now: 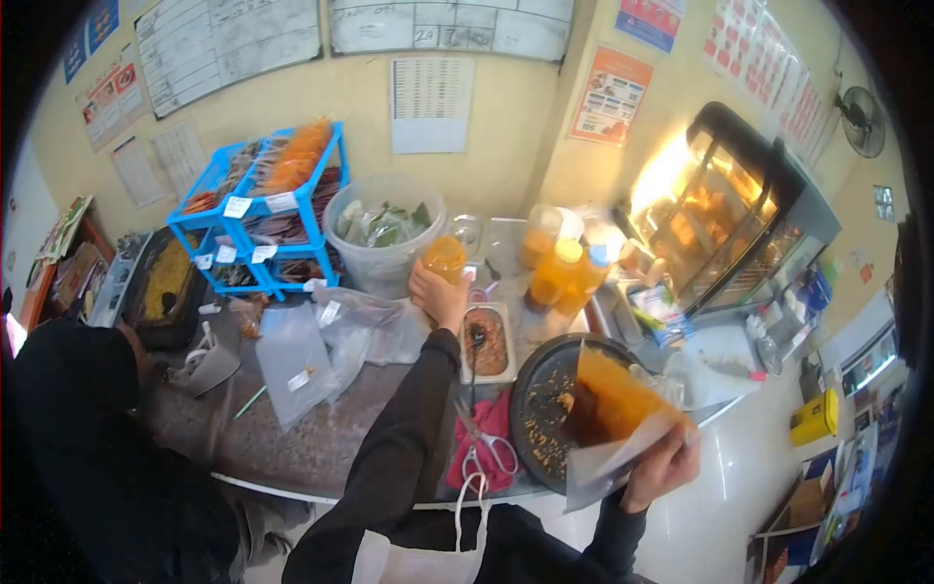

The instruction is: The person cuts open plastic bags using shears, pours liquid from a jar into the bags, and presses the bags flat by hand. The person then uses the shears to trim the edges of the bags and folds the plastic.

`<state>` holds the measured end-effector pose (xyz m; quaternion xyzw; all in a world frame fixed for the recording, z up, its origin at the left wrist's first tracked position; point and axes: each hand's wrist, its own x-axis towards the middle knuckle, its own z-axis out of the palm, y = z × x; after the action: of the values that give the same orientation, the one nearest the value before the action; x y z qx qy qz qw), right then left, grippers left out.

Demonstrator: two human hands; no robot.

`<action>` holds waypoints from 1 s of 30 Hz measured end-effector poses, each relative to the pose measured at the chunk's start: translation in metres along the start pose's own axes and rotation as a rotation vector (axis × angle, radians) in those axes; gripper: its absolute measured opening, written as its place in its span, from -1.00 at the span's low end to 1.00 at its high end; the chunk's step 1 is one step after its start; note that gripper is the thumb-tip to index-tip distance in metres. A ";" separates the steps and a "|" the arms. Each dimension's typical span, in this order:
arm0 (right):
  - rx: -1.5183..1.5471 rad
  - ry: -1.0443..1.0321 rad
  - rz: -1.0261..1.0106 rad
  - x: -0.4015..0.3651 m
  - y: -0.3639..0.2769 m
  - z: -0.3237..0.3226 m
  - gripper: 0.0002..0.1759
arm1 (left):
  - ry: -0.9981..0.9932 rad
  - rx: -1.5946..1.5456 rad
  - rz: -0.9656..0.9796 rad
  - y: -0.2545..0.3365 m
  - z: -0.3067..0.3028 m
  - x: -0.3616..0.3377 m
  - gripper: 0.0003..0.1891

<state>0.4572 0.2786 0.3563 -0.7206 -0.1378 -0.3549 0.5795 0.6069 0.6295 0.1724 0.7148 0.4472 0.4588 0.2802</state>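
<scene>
My left hand [440, 295] is wrapped round an orange jar [445, 258] beside the large clear tub of leaves [385, 234]. In my right hand [664, 469] is a clear plastic bag [623, 404] with orange-brown contents, tilted over a round black tray [541, 428] that holds scattered crumbs. Between my hands sits a metal container of reddish-brown food [488, 343] with a dark-handled utensil in it. Scissors [484, 448] lie on a red cloth [498, 474] near the counter's front edge.
Blue stacked racks [277, 209] stand at the back left, with plastic bags [292, 360] before them. Yellow-orange bottles [556, 274] stand behind the black tray. A lit glass display case [725, 209] is at right. A person in black [78, 428] is at the left.
</scene>
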 end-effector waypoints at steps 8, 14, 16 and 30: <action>-0.003 -0.076 0.039 -0.001 0.032 -0.019 -0.69 | 0.053 -0.416 0.340 0.005 -0.024 0.000 -0.12; -0.026 -0.059 -0.025 0.001 0.041 0.001 -0.70 | 0.022 -0.346 0.361 0.013 -0.176 -0.040 -0.12; -0.007 -0.074 -0.025 -0.002 0.038 0.013 -0.69 | -0.113 -0.297 0.186 -0.009 -0.212 -0.064 -0.14; 0.115 -0.461 0.030 -0.047 0.023 0.026 -0.59 | 0.095 -0.149 0.100 -0.077 -0.246 -0.134 0.05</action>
<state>0.4471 0.3061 0.3060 -0.7502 -0.2757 -0.1640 0.5782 0.3306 0.5407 0.1591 0.6909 0.3885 0.5374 0.2879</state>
